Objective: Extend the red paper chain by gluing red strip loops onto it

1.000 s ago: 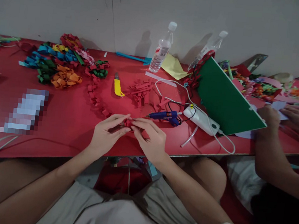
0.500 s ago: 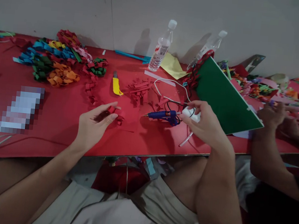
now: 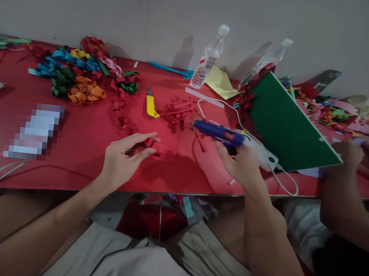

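My right hand [image 3: 243, 164] grips a blue hot glue gun [image 3: 219, 133], lifted off the table with its nozzle pointing left. Motion blurs the fingers a little. Between the thumb and fingers of my left hand [image 3: 126, 160] is the end link of a red paper chain [image 3: 153, 144]. From there the chain runs back along the table toward a heap of coloured paper chains [image 3: 84, 90]. Cut red paper strips [image 3: 178, 111] lie just beyond my hands, beside a yellow utility knife [image 3: 151, 106].
A green board [image 3: 291, 127] leans at the right, near a white power strip [image 3: 262, 151] with a looping cable. Two plastic bottles [image 3: 207, 63] stand at the back by the wall. A blurred-out phone [image 3: 36, 131] lies left. Another person's hands [image 3: 350, 155] are at far right.
My right hand has closed on the glue gun and raised it from the table. My left hand keeps its hold on the paper chain. The view has shifted slightly.
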Tool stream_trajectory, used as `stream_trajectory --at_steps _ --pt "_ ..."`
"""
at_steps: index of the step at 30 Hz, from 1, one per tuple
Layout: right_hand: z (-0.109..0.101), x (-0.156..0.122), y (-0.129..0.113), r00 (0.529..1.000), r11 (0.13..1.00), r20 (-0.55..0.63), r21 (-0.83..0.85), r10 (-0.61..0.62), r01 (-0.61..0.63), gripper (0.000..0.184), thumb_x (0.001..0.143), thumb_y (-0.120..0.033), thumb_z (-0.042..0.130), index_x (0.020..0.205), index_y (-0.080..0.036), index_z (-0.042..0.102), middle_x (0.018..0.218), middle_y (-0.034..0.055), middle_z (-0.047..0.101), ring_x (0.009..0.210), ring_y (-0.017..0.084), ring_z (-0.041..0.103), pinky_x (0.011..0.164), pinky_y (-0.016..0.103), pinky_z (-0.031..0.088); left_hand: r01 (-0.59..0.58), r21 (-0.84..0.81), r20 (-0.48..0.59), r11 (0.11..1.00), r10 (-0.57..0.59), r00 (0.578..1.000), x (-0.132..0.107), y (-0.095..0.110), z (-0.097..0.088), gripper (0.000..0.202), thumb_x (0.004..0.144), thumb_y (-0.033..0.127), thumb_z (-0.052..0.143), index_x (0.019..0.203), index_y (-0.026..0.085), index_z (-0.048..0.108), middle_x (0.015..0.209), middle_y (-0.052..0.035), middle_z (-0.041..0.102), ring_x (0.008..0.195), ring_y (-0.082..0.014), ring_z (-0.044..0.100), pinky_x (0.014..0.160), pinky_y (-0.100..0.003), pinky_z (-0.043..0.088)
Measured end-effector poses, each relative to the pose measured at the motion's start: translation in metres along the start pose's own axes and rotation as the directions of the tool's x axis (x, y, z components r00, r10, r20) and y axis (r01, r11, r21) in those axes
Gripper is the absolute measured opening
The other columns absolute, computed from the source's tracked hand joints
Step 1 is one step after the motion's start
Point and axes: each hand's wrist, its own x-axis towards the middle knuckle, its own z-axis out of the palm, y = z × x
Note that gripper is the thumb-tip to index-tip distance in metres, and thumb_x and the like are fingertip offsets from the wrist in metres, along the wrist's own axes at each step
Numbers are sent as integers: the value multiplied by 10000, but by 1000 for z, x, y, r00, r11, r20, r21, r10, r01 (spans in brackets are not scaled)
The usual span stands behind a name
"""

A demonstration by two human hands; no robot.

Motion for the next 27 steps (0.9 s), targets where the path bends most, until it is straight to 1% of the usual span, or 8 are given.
stream_trajectory --at_steps 1,2,5,7,9,12,19,27 --pt "-1 -4 -7 998 995 -54 95 29 -24 245 927 -435 582 1033 -227 654 826 67 714 747 256 663 690 395 522 -2 2 -4 1000 2 1000 0 -1 -1 360 833 356 745 1170 233 718 1039 -53 770 876 -155 726 857 -265 586" --pt "-2 -8 -13 997 981 -65 193 39 -26 230 937 -428 575 1041 -238 651 819 60 722 736 249 672 681 390 533 -1 -3 -7 1000 1 1000 -1 -2 -2 366 832 347 747 1180 240 713 1034 -49 772 870 -153 728 850 -260 587" --pt "-4 -19 -26 999 912 47 410 -26 5 206 936 -396 594 1065 -249 658 867 58 739 759 232 699 674 363 560 -22 -21 -12 1000 21 1000 -2 -4 -2 382 824 303 761 1198 252 705 1020 -40 775 839 -139 731 811 -239 595" --pt "-3 -23 -29 988 885 125 464 -91 23 257 928 -367 613 1156 -253 641 987 67 741 837 230 716 700 344 576 -51 -16 -19 999 51 999 -3 -3 -1 393 810 271 776 1196 253 706 1018 -37 777 822 -131 731 797 -227 599" --pt "-1 -26 -30 977 882 165 468 -136 44 324 931 -332 612 1247 -261 596 1103 71 724 919 225 719 740 325 586 -63 5 -25 998 63 998 -4 -1 -1 407 800 257 786 1199 253 704 1019 -36 779 828 -132 733 813 -229 601" --pt "3 -26 -30 962 892 206 447 -179 70 350 939 -301 601 1284 -260 563 1157 71 709 957 215 716 777 308 588 -49 38 -23 998 50 998 -4 2 0 434 804 266 782 1227 251 686 1018 -38 780 843 -141 738 851 -252 607" --pt "5 -22 -35 940 910 273 407 -203 79 331 940 -333 594 1258 -245 570 1091 62 724 880 201 716 765 302 579 -81 -13 -11 997 81 997 -7 0 1 471 813 277 775 1268 241 654 1051 -42 774 943 -161 743 900 -265 603" --pt "3 -22 -36 934 925 276 362 -226 117 306 957 -321 558 1246 -224 576 1072 85 728 875 226 718 735 334 592 -90 3 -12 996 90 996 -8 1 0 488 805 232 783 1274 263 650 1055 -24 774 929 -143 743 897 -237 598"
